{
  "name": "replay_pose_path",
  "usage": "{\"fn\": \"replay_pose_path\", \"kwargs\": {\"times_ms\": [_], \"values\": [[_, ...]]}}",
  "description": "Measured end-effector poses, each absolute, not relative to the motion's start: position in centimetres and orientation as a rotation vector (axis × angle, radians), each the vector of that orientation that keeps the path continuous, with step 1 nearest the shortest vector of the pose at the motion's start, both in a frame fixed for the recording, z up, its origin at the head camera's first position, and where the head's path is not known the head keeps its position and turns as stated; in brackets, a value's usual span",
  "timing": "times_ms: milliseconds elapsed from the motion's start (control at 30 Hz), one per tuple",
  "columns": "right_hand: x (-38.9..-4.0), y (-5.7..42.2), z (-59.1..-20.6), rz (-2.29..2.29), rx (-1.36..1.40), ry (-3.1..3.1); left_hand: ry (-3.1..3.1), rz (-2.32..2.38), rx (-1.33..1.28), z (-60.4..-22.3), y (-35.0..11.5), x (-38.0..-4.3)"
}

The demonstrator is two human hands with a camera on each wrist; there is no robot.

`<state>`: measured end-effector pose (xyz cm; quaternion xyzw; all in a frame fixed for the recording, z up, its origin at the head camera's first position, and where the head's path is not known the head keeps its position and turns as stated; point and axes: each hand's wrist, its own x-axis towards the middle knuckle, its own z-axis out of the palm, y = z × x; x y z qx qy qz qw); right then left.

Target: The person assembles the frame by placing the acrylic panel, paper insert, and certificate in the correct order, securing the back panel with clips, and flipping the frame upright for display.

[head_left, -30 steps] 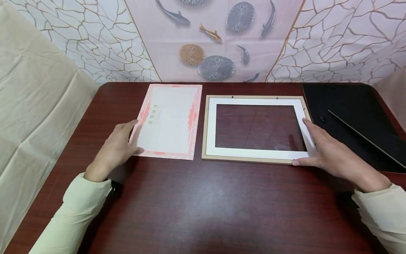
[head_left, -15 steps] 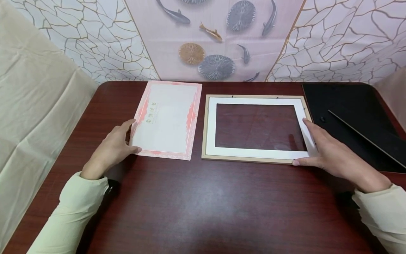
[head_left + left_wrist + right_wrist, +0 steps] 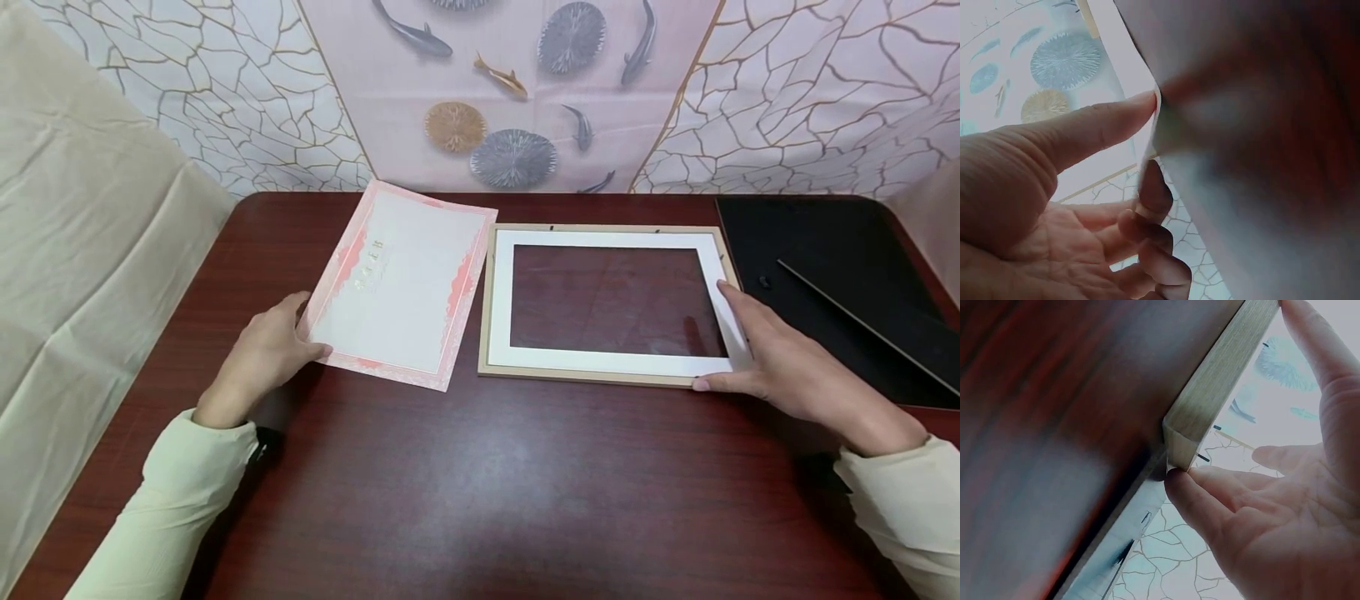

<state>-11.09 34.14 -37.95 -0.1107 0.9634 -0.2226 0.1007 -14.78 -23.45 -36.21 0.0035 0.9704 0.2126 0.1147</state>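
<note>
My left hand (image 3: pixel 262 354) pinches the near left corner of a certificate sheet (image 3: pixel 408 287) with a pink border and gold lettering. In the left wrist view, the thumb presses the paper's face (image 3: pixel 1125 59) while fingers curl behind it. The sheet slants, its far right corner reaching the top left of a wooden picture frame (image 3: pixel 585 377). That frame lies flat, a white mat (image 3: pixel 600 360) around its dark window. At its right end rests my right hand (image 3: pixel 802 367), thumb at the near edge and fingers extended along the side. In the right wrist view, fingertips touch the frame's corner (image 3: pixel 1182 447).
A black backing board (image 3: pixel 817 242) lies right of the frame, with a raised flap-like edge (image 3: pixel 862 321) across it. Patterned cloth (image 3: pixel 510 108) hangs behind the dark red table (image 3: pixel 480 475). Pale fabric (image 3: pixel 82 275) drapes along the left side.
The certificate has lifted and turned clockwise, its far end swinging right toward the frame. My left hand shifted slightly left with it. The frame and my right hand stay in place.
</note>
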Motion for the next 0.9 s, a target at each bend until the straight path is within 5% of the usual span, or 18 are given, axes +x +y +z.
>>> {"fn": "replay_pose_path", "kwargs": {"times_ms": [900], "values": [[-10.8,34.2,-38.3,-0.649,-0.403,2.875,2.973,1.576,0.269,-35.6,-21.1,-11.0]]}}
